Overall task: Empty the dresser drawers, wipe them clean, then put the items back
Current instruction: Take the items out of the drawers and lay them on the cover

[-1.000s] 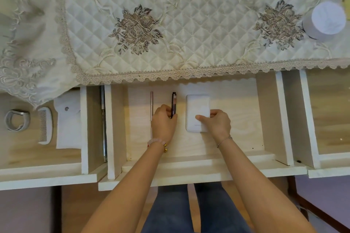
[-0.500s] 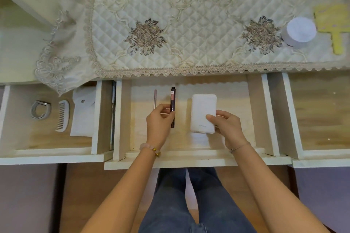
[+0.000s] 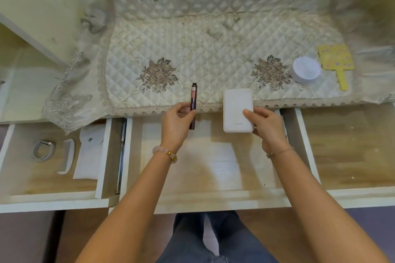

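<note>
This looks like a home, most likely a bedroom with a dressing table. The counter is covered by a cream quilted cloth with embroidered flowers and a lace edge. On it stand a small yellow hand mirror and a round white jar. The open pale wooden drawers keep a white comb.

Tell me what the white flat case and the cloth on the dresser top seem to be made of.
The white flat case: probably plastic, with a smooth matte finish. It has an even white surface and rounded corners, and shows no weave or grain.
The cloth: quilted fabric with a slight satin sheen. It shows diamond stitching, embroidered flowers and lace edging.
</note>
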